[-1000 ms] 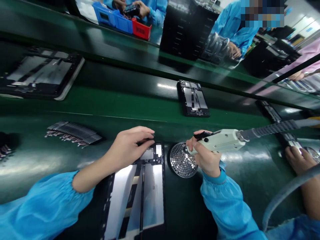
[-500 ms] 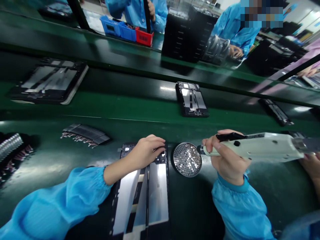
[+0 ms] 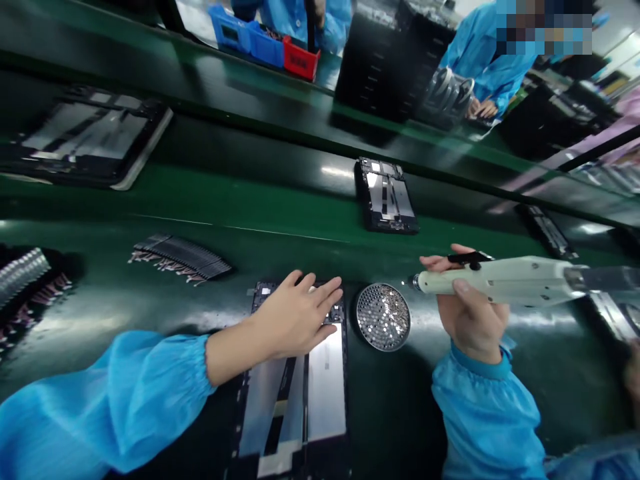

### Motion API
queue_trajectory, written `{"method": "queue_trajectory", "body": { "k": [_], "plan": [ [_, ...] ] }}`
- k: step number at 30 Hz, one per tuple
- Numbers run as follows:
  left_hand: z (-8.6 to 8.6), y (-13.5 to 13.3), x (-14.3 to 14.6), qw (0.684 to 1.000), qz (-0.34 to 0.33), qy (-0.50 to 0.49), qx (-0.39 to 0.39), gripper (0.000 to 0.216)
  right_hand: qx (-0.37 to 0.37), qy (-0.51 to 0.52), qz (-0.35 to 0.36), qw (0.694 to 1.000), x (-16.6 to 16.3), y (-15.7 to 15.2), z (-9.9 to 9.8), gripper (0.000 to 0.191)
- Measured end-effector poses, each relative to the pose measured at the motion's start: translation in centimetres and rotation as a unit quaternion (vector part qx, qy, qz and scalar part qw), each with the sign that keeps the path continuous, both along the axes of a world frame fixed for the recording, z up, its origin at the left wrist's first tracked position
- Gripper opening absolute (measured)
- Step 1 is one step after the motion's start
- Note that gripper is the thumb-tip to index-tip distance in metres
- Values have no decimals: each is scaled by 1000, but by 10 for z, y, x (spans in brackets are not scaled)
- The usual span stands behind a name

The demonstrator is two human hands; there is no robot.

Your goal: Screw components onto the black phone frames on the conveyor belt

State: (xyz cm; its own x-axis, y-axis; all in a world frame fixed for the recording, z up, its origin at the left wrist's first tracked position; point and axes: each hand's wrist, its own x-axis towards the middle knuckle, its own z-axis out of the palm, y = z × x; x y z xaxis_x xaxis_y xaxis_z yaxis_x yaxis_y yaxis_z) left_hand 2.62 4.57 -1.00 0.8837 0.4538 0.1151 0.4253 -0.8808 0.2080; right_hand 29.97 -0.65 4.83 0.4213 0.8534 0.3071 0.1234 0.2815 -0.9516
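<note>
My left hand (image 3: 295, 315) lies over the upper part of an opened tablet (image 3: 327, 393), palm down with its fingers spread. The tablet's silvery inside and dark ribbon strips face up, and its lower edge runs out of view. In my right hand (image 3: 473, 313) is a pale green electric screwdriver (image 3: 520, 280), held level with its tip to the left. The thumb and fingers wrap round its body. Between the two hands stands a round screw tray (image 3: 383, 317), a perforated dish with many shiny small screws. The screwdriver's tip is just above and right of it.
Fanned dark strips with small wires (image 3: 183, 257) lie left of the tablet, and another stack (image 3: 30, 293) farther left. Beyond, on the green line, rest more tablets (image 3: 387, 197). Blue bins (image 3: 245, 33), a red bin (image 3: 301, 59) and co-workers in blue are across the line.
My left hand has spread its fingers and slid a little down over the tablet. The screwdriver has lifted away from the screw tray, up and to the right. The view has shifted slightly.
</note>
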Motion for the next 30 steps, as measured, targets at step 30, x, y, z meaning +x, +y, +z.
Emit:
{"method": "queue_trajectory", "body": {
  "k": [30],
  "plan": [
    [-9, -50, 2, 991, 53, -116, 42, 54, -22, -16, 169, 985, -104, -14, 5, 31]
  ]
}}
